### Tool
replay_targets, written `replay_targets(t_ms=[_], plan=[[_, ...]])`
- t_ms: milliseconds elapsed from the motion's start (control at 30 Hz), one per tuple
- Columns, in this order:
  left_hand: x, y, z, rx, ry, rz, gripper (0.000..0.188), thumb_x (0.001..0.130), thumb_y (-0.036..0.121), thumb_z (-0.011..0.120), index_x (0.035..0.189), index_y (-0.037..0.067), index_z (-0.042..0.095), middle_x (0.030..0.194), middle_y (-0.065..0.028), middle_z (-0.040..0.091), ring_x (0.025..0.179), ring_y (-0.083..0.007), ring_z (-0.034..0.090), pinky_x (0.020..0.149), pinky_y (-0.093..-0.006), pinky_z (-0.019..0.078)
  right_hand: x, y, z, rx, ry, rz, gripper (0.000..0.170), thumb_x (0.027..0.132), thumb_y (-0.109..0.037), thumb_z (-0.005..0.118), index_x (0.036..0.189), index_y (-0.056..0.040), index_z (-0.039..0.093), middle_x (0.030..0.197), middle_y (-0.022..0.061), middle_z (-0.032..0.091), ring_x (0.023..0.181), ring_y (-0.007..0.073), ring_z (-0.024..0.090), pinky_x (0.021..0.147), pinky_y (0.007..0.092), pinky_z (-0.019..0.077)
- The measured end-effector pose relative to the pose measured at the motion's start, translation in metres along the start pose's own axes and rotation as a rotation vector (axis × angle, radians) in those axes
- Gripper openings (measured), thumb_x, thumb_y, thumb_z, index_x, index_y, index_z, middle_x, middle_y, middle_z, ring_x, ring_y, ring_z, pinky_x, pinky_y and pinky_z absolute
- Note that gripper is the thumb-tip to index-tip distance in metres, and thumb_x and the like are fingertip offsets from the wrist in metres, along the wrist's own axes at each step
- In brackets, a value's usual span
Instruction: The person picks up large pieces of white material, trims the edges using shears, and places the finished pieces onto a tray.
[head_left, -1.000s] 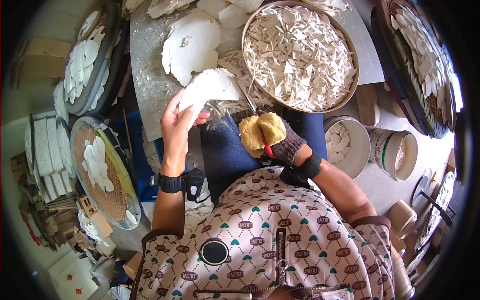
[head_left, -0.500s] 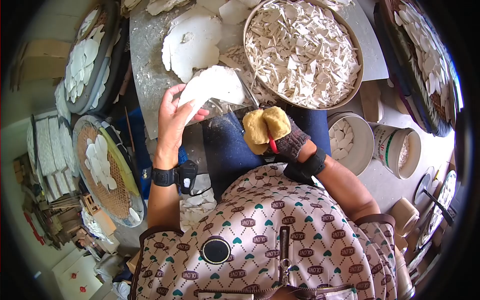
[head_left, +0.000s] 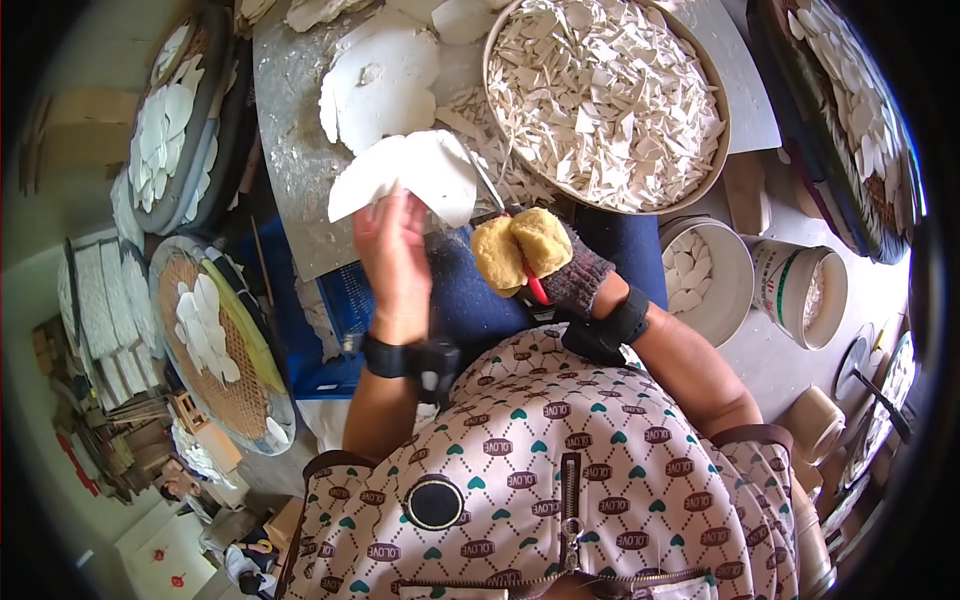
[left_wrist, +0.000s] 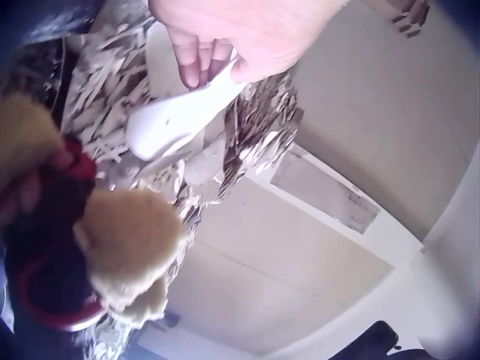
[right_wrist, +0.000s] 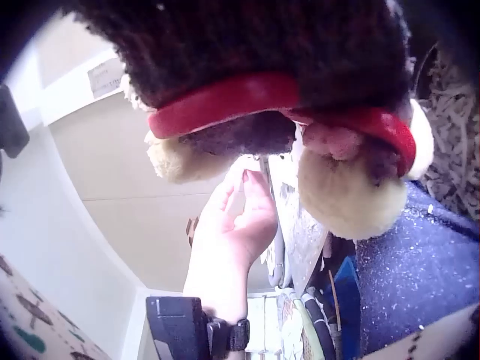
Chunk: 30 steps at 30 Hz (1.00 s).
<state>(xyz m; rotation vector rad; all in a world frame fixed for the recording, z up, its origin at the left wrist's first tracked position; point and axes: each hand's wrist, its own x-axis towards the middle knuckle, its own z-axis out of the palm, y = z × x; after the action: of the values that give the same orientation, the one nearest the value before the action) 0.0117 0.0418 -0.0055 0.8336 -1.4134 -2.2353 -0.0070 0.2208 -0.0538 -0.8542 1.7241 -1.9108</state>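
The left hand (head_left: 393, 250) pinches the lower edge of a thin white sheet piece (head_left: 440, 165); the left wrist view shows the fingers (left_wrist: 191, 71) and thumb on this piece (left_wrist: 176, 124). Around red-handled scissors (head_left: 488, 185), the gloved right hand (head_left: 575, 278) is curled, with yellow sponge pads (head_left: 540, 245) about the handles. The blades lie beside the piece's right edge; whether they touch it I cannot tell. In the right wrist view, the dark glove (right_wrist: 247, 52) covers much of the red handles (right_wrist: 232, 94), and the left hand (right_wrist: 244, 225) is beyond them.
A round tray (head_left: 722, 150) full of white shards stands on the grey table (head_left: 290, 200). Larger white sheets (head_left: 380, 85) lie at its left. Two buckets (head_left: 735, 310) are at the right, a blue crate (head_left: 345, 300) below the table edge, and round racks (head_left: 225, 370) at the sides.
The left hand has moved right and now holds the piece from below rather than at its left end. The piece has turned and shifted left. The right hand has moved slightly left, still gripping the scissors.
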Motion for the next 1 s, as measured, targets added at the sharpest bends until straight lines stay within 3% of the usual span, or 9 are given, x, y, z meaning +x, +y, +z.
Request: replay_targets(t_ms=[67,200,367,433,500,600,867,1000], plan=[[-0.007,-0.012,0.013,-0.019,-0.131,0.086,0.036,0.084,0.007,0.06,0.116,0.001,0.046,0.107,-0.008,0.058,0.096,-0.0133,0.056,0.081,-0.0252,0.0463,0.0,-0.007,-0.001,-0.077,-0.013,0.006,0.025,0.073,-0.013,0.062,0.096,-0.0053,0.057,0.094,0.0143,0.061,0.088,0.032,0.058,0.077,0.0364,0.0477],[0.001,-0.012,0.018,0.135,-0.208,0.103,0.036,0.086,0.006,0.055,0.12,-0.001,0.043,0.11,-0.0094,0.056,0.098,-0.0169,0.056,0.082,-0.0303,0.0484,0.0,-0.012,-0.007,-0.242,-0.064,0.018,0.028,0.071,-0.018,0.065,0.095,-0.0063,0.058,0.094,0.0129,0.062,0.087,0.0319,0.059,0.076,0.0358,0.0483],[0.02,-0.009,0.01,0.208,-0.321,0.04,0.034,0.087,0.004,0.051,0.119,-0.002,0.043,0.108,-0.0126,0.056,0.089,-0.0209,0.06,0.073,-0.0337,0.054,-0.002,-0.017,-0.006,0.052,-0.07,0.224,0.027,0.07,-0.018,0.065,0.094,-0.0059,0.059,0.092,0.0128,0.062,0.086,0.032,0.059,0.074,0.0365,0.0486],[0.022,-0.007,0.009,0.217,-0.361,0.038,0.034,0.087,0.004,0.05,0.119,-0.002,0.043,0.108,-0.0131,0.056,0.089,-0.0213,0.06,0.074,-0.0344,0.054,0.0,-0.014,-0.006,-0.057,-0.055,0.099,0.026,0.072,-0.017,0.064,0.095,-0.0059,0.059,0.093,0.0133,0.062,0.086,0.0318,0.059,0.074,0.0366,0.0485],[0.02,-0.002,0.012,0.218,-0.392,-0.004,0.034,0.087,0.005,0.05,0.119,-0.003,0.043,0.107,-0.0135,0.057,0.09,-0.0217,0.061,0.074,-0.0349,0.0541,0.003,-0.008,-0.008,-0.341,-0.035,-0.194,0.024,0.073,-0.017,0.062,0.095,-0.006,0.059,0.093,0.0136,0.062,0.086,0.0315,0.059,0.074,0.0364,0.0485],[0.013,0.003,0.016,0.205,-0.416,-0.092,0.034,0.087,0.005,0.05,0.118,-0.003,0.043,0.107,-0.0137,0.057,0.089,-0.022,0.061,0.074,-0.0354,0.0543,0.002,-0.013,-0.01,-0.365,-0.049,-0.115,0.022,0.074,-0.016,0.061,0.094,-0.0063,0.059,0.093,0.0139,0.062,0.087,0.0312,0.059,0.075,0.0363,0.0483],[0.02,0.005,0.011,0.204,-0.452,-0.199,0.034,0.086,0.004,0.051,0.118,-0.002,0.043,0.106,-0.0135,0.057,0.088,-0.023,0.061,0.073,-0.0359,0.054,-0.003,-0.006,-0.005,-0.002,-0.07,0.144,0.024,0.072,-0.015,0.063,0.095,-0.0068,0.059,0.091,0.0122,0.063,0.086,0.0302,0.059,0.075,0.0353,0.0483],[0.017,0.005,0.01,0.201,-0.495,-0.275,0.038,0.085,0.005,0.052,0.12,-0.001,0.041,0.107,-0.0135,0.056,0.092,-0.0234,0.06,0.075,-0.0369,0.0526,0.002,0.001,-0.008,-0.019,-0.087,0.129,0.024,0.072,-0.014,0.064,0.094,-0.0064,0.059,0.087,0.0114,0.063,0.08,0.0303,0.06,0.072,0.0354,0.0484]])
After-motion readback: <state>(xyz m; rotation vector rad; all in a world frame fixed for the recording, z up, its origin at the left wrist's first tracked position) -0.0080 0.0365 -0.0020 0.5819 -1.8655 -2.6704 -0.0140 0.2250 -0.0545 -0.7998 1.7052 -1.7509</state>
